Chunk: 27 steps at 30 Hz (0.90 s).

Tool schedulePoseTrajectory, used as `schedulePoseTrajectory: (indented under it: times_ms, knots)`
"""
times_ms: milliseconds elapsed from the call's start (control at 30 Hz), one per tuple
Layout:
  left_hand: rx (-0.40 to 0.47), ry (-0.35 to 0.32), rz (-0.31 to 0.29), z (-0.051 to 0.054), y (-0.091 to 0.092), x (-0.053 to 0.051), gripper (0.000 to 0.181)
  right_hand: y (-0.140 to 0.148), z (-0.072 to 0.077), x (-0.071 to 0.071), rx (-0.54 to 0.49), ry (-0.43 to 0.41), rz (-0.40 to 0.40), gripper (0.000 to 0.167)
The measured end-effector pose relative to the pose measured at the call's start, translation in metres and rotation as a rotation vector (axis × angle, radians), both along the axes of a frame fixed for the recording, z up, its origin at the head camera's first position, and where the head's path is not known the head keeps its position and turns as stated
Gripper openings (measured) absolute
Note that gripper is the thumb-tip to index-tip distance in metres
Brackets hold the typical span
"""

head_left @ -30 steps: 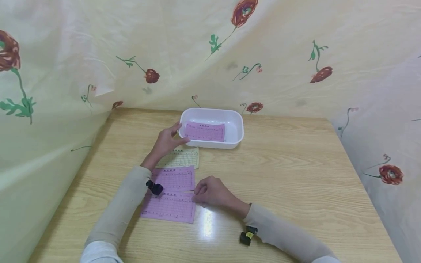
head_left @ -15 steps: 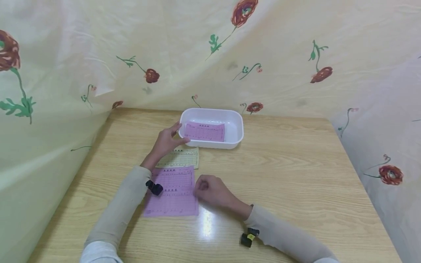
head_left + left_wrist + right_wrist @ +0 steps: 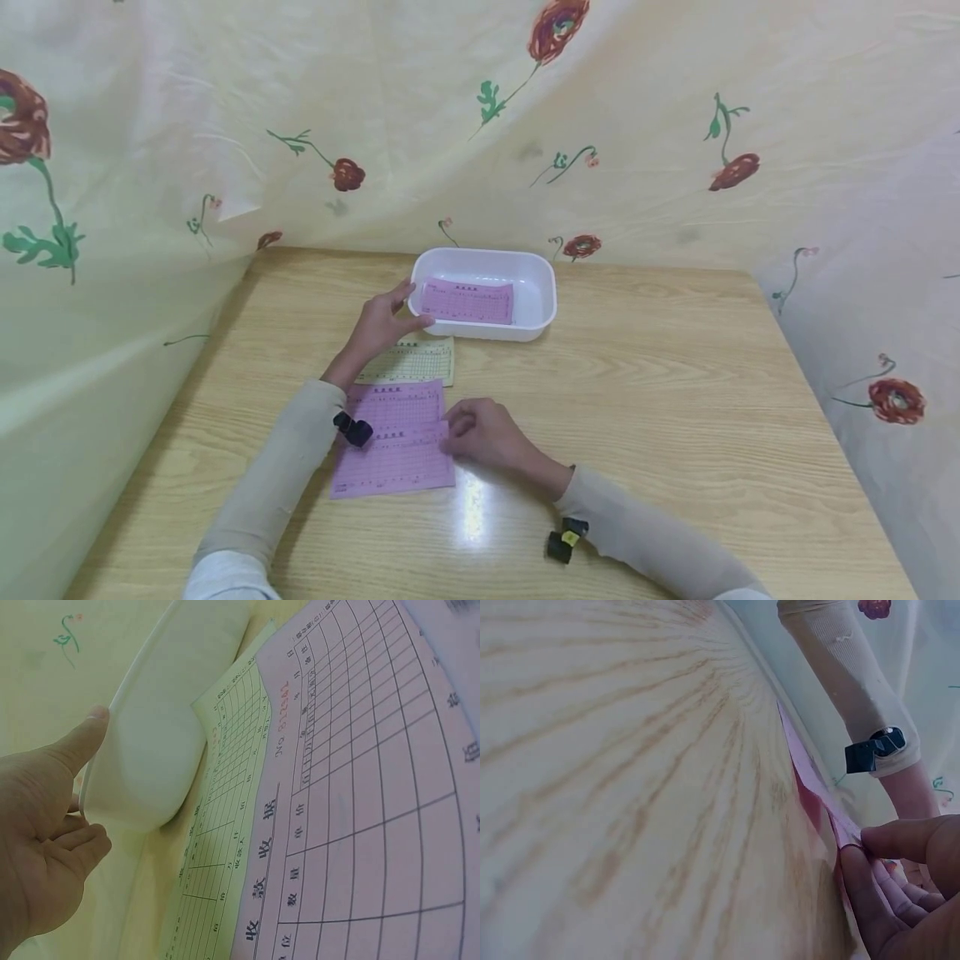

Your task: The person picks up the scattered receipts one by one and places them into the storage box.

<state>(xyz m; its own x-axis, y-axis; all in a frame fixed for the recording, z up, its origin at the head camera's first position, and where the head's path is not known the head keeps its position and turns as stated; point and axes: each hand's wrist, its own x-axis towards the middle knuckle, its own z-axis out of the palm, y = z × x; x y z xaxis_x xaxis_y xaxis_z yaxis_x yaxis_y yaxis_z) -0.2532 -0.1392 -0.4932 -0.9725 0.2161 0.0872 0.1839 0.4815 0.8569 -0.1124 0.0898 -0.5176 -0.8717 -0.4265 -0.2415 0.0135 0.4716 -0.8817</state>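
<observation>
My left hand (image 3: 378, 325) grips the left end of a white plastic tray (image 3: 495, 332), with the thumb at its rim in the left wrist view. Inside the tray lies a pink receipt slip (image 3: 467, 302). Low over the table, my right hand (image 3: 487, 435) pinches the right edge of another pink receipt slip (image 3: 397, 463) between thumb and forefinger; the right wrist view shows this slip lifted. It overlaps a second pink receipt slip (image 3: 408, 407) lying behind it. A pale yellow receipt slip (image 3: 427, 364) lies between that one and the tray, partly hidden by my left wrist.
The wooden table (image 3: 637, 400) carries the tray and the slips. A flower-patterned cloth (image 3: 420, 100) hangs behind it and at both sides. The tray stands near the table's back edge.
The nearest pink slip's right edge has risen with my right hand and shifted slightly back, now overlapping the slip behind. My left hand and the tray have stayed put.
</observation>
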Motion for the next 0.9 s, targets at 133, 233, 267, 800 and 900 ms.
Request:
schedulePoseTrajectory:
  times_ms: [133, 233, 267, 800, 900]
  knots:
    - [-0.004, 0.007, 0.005, 0.000, 0.000, -0.001, 0.086, 0.004, 0.001, -0.002, 0.049, 0.067, 0.015, 0.020]
    - [-0.013, 0.001, 0.007, 0.000, 0.000, -0.001, 0.086, 0.009, 0.002, -0.004, 0.057, 0.101, 0.012, 0.015]
    - [-0.015, -0.004, 0.008, 0.000, 0.000, -0.001, 0.086, 0.011, 0.002, -0.005, 0.059, 0.107, 0.008, 0.014]
    - [-0.021, -0.027, 0.013, 0.002, 0.002, -0.001, 0.089, 0.051, 0.020, -0.026, 0.041, 0.135, -0.134, 0.018]
    - [-0.025, -0.033, 0.018, 0.002, 0.002, -0.001, 0.088, 0.060, 0.024, -0.030, 0.044, 0.148, -0.164, 0.020]
